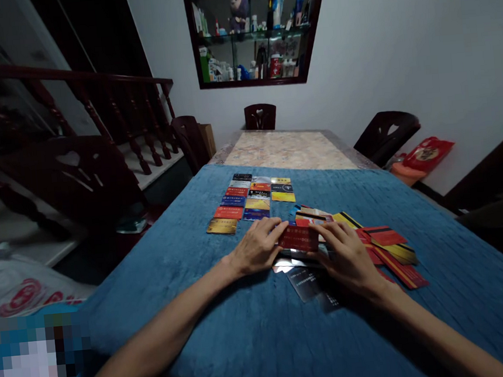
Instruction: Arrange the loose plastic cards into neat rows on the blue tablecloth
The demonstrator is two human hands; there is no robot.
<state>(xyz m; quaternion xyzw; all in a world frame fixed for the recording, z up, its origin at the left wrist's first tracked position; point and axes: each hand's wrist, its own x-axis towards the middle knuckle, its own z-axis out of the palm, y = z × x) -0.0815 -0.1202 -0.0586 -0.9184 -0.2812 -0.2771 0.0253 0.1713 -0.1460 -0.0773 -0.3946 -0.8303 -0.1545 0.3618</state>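
Head view: red card (299, 238) pinched between left hand (257, 248) and right hand (348, 256), both half-closed; could slip, scattering pile (389, 247) near cloth's (246, 330) right edge.

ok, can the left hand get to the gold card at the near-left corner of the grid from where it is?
Probably yes. The left hand lies on the blue cloth, sharing a red card with the right hand. The gold card lies just beyond it, with only bare cloth between.
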